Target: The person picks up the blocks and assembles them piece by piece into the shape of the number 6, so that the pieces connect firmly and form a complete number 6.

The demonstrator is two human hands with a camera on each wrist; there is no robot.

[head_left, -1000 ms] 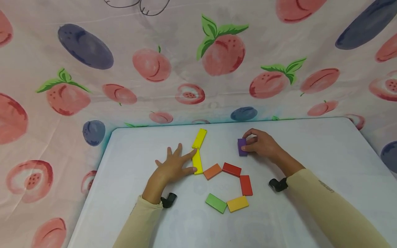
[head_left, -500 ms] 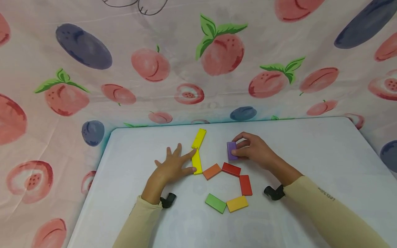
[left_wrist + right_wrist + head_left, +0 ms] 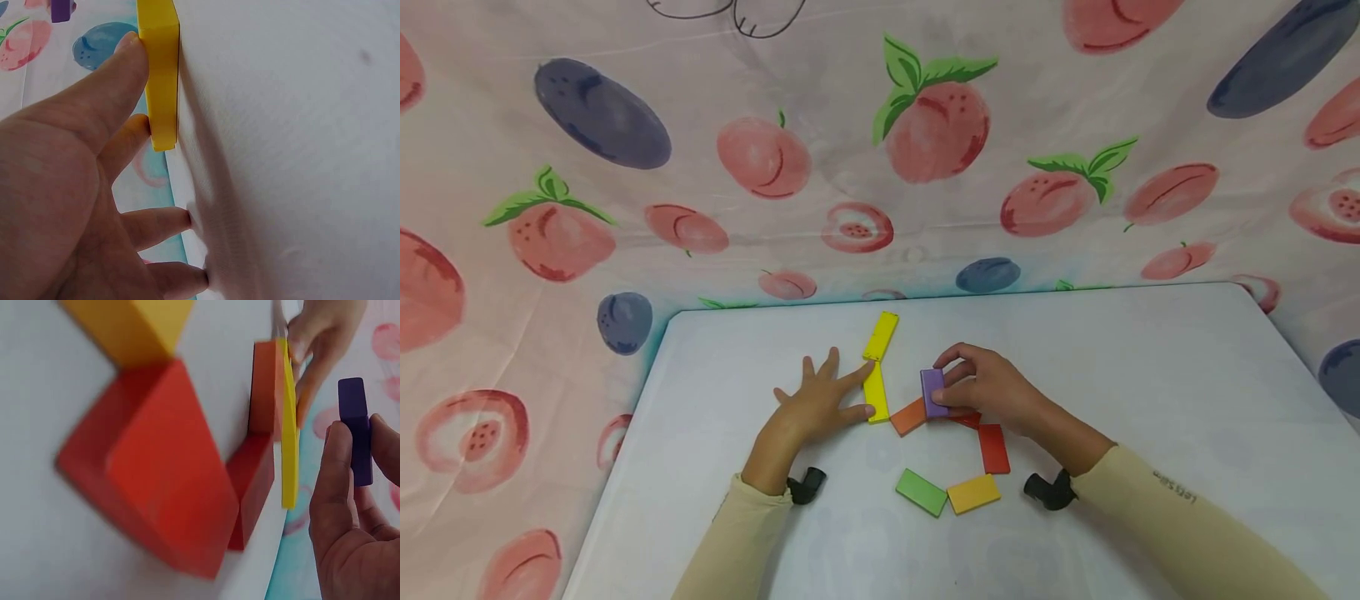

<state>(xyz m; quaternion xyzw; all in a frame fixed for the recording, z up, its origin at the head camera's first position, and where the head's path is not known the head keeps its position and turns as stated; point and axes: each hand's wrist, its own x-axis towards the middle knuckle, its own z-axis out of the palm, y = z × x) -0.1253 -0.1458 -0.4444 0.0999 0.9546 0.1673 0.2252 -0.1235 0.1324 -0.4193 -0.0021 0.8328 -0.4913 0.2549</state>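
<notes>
My right hand (image 3: 988,387) pinches a purple block (image 3: 933,392) between thumb and fingers. In the head view the block overlaps the orange block (image 3: 908,417) and part of a red block (image 3: 967,419); the right wrist view shows this purple block (image 3: 355,431) held up off the table. My left hand (image 3: 816,404) is spread on the table, its thumb and forefinger touching the left side of the nearer yellow block (image 3: 876,392). A second yellow block (image 3: 881,336) meets that one end to end. In the left wrist view, straight fingers lie against the yellow block (image 3: 161,75).
From the orange block the chain bends on through another red block (image 3: 994,449), an amber block (image 3: 973,493) and a green block (image 3: 922,492). They lie on a white table (image 3: 1187,375). A fruit-print cloth (image 3: 850,150) hangs behind its far edge.
My right hand has carried the purple block leftward and nearer to me, from right of the yellow blocks to over the orange and red ones. My left hand stays put.
</notes>
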